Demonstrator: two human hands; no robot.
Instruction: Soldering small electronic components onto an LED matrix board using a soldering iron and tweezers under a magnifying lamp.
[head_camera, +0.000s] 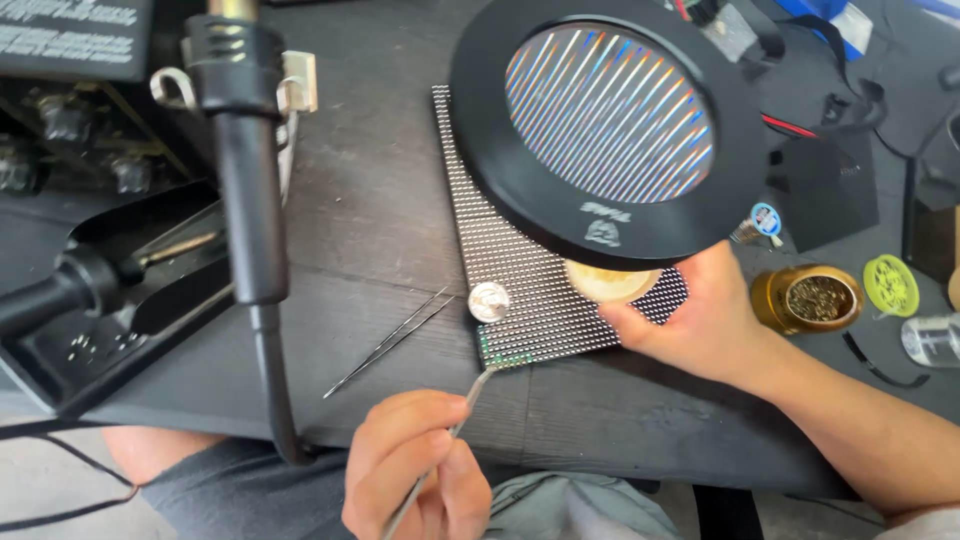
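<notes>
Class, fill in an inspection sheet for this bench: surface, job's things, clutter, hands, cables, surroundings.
Surface: dark wooden table.
Job's things: LED matrix panel lies flat under round magnifier lamp; tweezers tip at panel's near edge; small round tin on panel.
Clutter: spare tweezers, small round metal disc, brass wool tip cleaner, green lid.
Hands: left hand grips tweezers; right hand holds the tin.
Cables: black cord from hot-air handle.
Surroundings: soldering station at left.
</notes>
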